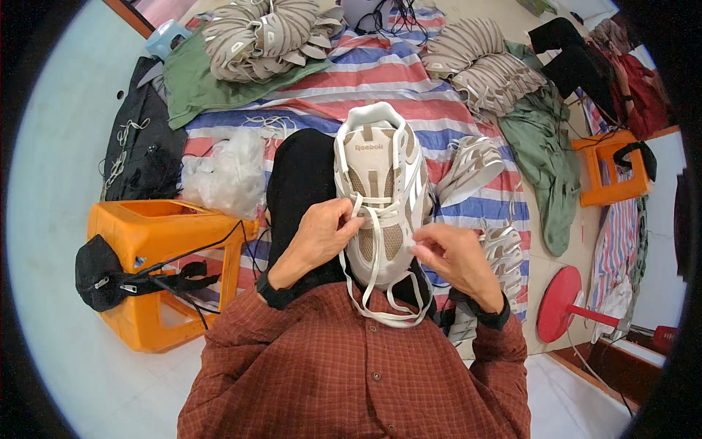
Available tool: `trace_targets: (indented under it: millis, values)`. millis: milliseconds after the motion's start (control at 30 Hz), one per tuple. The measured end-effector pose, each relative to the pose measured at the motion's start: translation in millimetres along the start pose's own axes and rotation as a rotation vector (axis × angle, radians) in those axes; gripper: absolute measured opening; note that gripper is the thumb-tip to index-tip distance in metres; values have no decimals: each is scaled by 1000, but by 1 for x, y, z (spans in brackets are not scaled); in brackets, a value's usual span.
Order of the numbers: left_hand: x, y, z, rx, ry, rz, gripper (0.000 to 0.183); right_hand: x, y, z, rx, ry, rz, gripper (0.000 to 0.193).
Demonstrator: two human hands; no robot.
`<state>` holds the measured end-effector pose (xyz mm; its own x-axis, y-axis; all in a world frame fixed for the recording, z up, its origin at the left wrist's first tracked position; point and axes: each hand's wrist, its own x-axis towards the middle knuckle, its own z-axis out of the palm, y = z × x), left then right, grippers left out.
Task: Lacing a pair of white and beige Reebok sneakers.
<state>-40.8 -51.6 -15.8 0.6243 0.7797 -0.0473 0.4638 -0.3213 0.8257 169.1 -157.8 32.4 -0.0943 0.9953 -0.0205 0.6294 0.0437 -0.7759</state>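
A white and beige sneaker upper [384, 157] rests on my black-trousered lap, its toe toward me. A flat cream lace [377, 241] runs through part of its eyelet rows, and long loops of it hang over the toe against my shirt. My left hand [319, 238] is at the left eyelet row, thumb and forefinger pinched on the lace. Beside the right side of the toe is my right hand [455, 260], fingers curled and thumb close to the forefinger. Whatever may be between those fingertips is too small to make out.
Stacked shoe uppers lie at the far left [252, 40] and far right [482, 62] on a striped sheet [387, 66], with more uppers [472, 168] at my right. An orange stool [157, 219] and plastic bag [227, 172] are left. Another person [643, 95] sits at right, near a red stool [559, 304].
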Motion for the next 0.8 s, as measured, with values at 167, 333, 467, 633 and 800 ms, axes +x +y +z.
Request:
trace_targets:
  millis: [167,333,467,633,800]
  values:
    - [-12,35,-18,-195,-148,-24,18,9,-9,18,131,-30,-37,34]
    - [-27,63,-19,-227,-520,190,14,16,-5,28,481,-151,2,36]
    - [-44,72,6,16,-551,444,15,16,-10,30,881,-247,180,31]
    - [-41,80,6,-22,-794,532,26,9,-7,-6,1368,-157,321,25]
    - [-28,62,-14,59,-635,464,39,-12,58,-102,1354,360,70,14]
